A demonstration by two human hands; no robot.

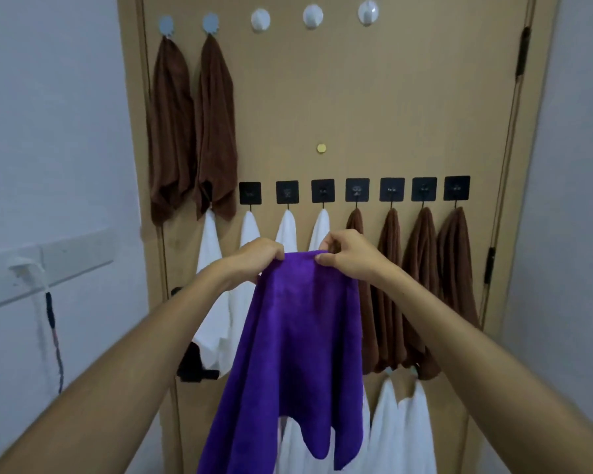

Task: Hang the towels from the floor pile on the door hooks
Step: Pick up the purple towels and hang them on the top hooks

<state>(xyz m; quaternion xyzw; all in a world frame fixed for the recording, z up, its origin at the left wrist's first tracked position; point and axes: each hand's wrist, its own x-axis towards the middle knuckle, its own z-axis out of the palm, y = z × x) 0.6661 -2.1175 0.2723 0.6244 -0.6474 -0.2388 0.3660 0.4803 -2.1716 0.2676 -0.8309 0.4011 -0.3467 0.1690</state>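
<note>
Purple towel: soft purple microfibre towel (pixel 295 336), held up in front of the door, hanging down from both hands with its lower corners dangling near the bottom of the shot
Left hand: left hand (pixel 254 260) has its fingers curled over the top edge of the purple towel on the left side, gripping it
Right hand: right hand (pixel 348 254) pinches the same top edge on the right, thumb underneath and fingers bent over the fabric, pretty close to the left hand
Door: tan wooden door (pixel 374 114), fills most of the view, the purple towel is just in front of it at mid height
Top hooks: two grey round hooks at upper left, each with a long brown towel (pixel 172 131) hanging off it, then three white round plastic hooks (pixel 313 16) beside them with nothing on them
Middle row: line of black square adhesive hooks (pixel 323 190), the left ones carrying white towels (pixel 213 289), the four on the right carrying more brown ones (pixel 456 268)
Lower down: more white towels (pixel 404 432) hanging below the brown ones on the right, hooks hidden
Small stuff: little brass round disc (pixel 321 148) in the middle of the door, dark door handle (pixel 194 366) on the left edge partly behind a white towel
Wall: white wall socket panel (pixel 48 265) on the left with a plug and cable hanging down
</note>
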